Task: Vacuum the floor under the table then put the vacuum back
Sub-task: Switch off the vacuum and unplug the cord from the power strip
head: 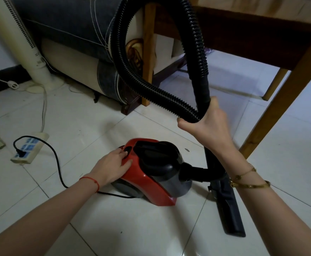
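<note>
A: While the right hand [209,124] holds the black hose [132,82] up, where does the vacuum [151,170] sit?

B: Item one, vacuum: red and black body on the tiled floor [77,119], just below and to the left of that raised hand. Long axis runs from upper left to lower right in the head view; the hose socket faces right, toward the floor nozzle [226,204].

A: State of each grip?

B: Right: fingers and thumb curled round the hose where the ribbed part meets the smooth cuff. Left hand [112,163]: fingers laid fairly straight on the red rear end, fingertips at a dark button; touching or pressing, not wrapped round anything.

A: Hose?

B: It loops up from the right hand, arches over in front of the near table leg [148,52], and comes down to the same hand. Its far end is hidden behind the wrist.

A: Nozzle?

B: Flat black bar on the floor, right of the vacuum, beneath the right forearm. Long axis runs toward and away from the person. It lies just outside the table's edge [261,17].

A: Which hand is nearer the body?

B: The left, already on it. The right is nearer the space under the table, which opens up and to the right.

A: Power?

B: Black cord [58,163] runs left from the vacuum to a white power strip [30,148], plugged in. Judged: the switch comes next, then a sweep rightward.
</note>
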`<state>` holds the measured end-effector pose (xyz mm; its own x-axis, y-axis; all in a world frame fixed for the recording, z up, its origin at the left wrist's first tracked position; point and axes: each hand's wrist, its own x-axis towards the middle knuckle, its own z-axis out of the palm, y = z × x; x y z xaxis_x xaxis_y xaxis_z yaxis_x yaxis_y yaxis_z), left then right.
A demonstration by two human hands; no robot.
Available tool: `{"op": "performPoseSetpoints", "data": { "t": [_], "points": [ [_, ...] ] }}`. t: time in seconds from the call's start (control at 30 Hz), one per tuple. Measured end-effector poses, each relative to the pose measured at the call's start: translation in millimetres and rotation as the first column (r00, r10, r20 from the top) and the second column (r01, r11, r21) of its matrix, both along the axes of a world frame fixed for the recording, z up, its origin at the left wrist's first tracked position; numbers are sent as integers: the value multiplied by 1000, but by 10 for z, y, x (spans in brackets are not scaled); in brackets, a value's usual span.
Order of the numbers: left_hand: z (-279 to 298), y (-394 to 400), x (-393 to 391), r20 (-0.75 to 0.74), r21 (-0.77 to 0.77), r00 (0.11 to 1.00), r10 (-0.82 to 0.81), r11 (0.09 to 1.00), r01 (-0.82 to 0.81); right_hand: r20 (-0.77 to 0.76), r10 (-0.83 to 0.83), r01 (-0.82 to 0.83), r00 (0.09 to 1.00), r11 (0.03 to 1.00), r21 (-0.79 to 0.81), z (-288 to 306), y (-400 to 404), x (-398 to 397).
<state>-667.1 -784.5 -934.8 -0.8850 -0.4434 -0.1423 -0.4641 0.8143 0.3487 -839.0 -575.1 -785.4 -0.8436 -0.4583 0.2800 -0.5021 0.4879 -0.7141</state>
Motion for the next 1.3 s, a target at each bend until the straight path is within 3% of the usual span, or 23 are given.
{"op": "performPoseSetpoints", "data": {
  "t": [0.1,0.23,0.53,0.93,1.3],
  "points": [
    [119,8,-22,-37,37,999,31,999,-29,3,4,-4,1000,1000,7,2,-3,-3],
    [215,89,-149,-260,-81,954,-151,988,134,7,6,-7,1000,1000,17,6,3,-22],
    [269,199,-600,-234,-185,878,-418,905,382,-6,40,-40,999,997,64,17,-10,-44],
    [205,72,-718,-124,-181,881,-456,884,431,55,51,-52,997,999,4,101,-94,-170],
    [607,-591,-830,-53,-194,955,-291,942,276,56,185,-178,981,978,-110,561,-876,-527]
  ]
}}
